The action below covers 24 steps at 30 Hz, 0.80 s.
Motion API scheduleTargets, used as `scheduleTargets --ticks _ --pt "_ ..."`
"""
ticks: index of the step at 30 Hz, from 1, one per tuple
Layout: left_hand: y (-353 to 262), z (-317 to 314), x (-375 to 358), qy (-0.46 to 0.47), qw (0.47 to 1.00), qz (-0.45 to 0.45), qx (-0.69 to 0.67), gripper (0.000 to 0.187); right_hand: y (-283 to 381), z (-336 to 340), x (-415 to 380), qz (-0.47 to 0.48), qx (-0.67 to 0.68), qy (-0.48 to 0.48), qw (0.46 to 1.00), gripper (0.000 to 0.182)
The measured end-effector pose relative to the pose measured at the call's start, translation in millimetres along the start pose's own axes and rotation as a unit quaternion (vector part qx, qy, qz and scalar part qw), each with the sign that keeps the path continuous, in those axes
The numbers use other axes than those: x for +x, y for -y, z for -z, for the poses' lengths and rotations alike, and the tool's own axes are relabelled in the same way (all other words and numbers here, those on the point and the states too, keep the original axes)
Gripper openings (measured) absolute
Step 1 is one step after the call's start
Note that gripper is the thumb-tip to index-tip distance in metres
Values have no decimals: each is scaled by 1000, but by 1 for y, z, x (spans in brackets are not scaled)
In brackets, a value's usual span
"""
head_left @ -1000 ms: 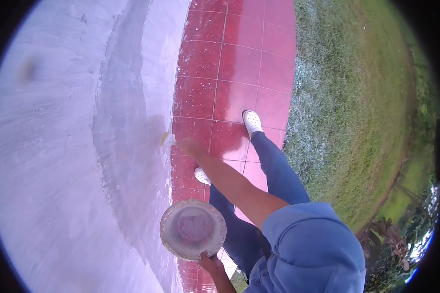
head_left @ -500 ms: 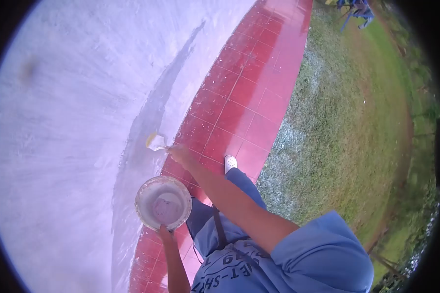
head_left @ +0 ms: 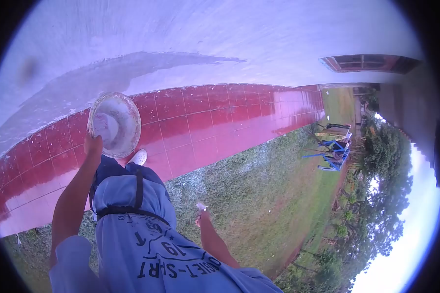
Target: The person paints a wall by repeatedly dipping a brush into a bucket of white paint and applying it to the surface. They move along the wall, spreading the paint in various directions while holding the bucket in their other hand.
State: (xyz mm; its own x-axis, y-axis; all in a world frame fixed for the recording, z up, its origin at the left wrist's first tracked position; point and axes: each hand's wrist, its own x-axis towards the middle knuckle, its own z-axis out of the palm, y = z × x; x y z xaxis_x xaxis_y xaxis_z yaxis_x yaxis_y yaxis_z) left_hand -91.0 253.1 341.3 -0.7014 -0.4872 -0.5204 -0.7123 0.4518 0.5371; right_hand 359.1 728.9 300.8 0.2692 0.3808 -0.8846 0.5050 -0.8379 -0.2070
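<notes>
My left hand (head_left: 94, 145) is closed on the near rim of a round, paint-smeared bucket (head_left: 127, 128). Pale, whitish-pink paint (head_left: 102, 128) shows inside it, and the bucket is held in front of my waist, close to the wall. Out to the right, over the grass side, my right hand (head_left: 199, 220) is closed on a paintbrush (head_left: 201, 206). Only a small whitish part of the brush shows there, and it is apart from both wall and bucket.
A whitish wall (head_left: 220, 29) with a darker grey patch (head_left: 117, 73) runs alongside. Red tiles (head_left: 181, 129) border it, with my white shoe (head_left: 139, 157) on them. Beyond are grass (head_left: 259, 195), a blue frame (head_left: 335, 151), a window (head_left: 371, 63) and trees (head_left: 386, 156).
My view has swung along the walkway, bringing the window, blue frame and trees into sight. The brush in my right hand has moved from beside the wall to over the grass side.
</notes>
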Motion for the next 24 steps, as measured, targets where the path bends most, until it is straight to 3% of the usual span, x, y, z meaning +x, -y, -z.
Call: scheduleTargets --ticks 4,5,7,9,11,15,16,19,21,24 --pt "22 -21 19 -16 999 6 -46 56 -22 -5 -12 -14 -4 15 1000 20" --pt "19 -17 16 5 992 2 -124 57 -23 -16 -12 -8 -11 25 1000 20" --pt "32 -24 35 20 997 43 -60 57 -31 -50 -16 3 -25 59 998 20" --pt "3 5 17 26 991 48 -119 57 -40 -83 -16 21 -28 90 995 20" --pt "3 18 20 108 957 93 -253 59 -52 -106 -26 40 -23 108 993 20" --pt "26 29 45 139 969 35 -199 59 -39 -149 -66 172 -54 142 973 19" --pt "28 32 41 138 966 2 -221 57 -29 -167 -91 190 -1 121 974 15" --pt "37 30 46 118 962 -57 -239 54 3 -204 -152 294 -46 230 927 25" --pt "19 46 26 125 967 -80 -208 52 24 -230 -200 347 -160 233 894 29" --pt "22 39 25 113 968 -129 -183 52 45 -257 -286 405 -211 361 813 30"
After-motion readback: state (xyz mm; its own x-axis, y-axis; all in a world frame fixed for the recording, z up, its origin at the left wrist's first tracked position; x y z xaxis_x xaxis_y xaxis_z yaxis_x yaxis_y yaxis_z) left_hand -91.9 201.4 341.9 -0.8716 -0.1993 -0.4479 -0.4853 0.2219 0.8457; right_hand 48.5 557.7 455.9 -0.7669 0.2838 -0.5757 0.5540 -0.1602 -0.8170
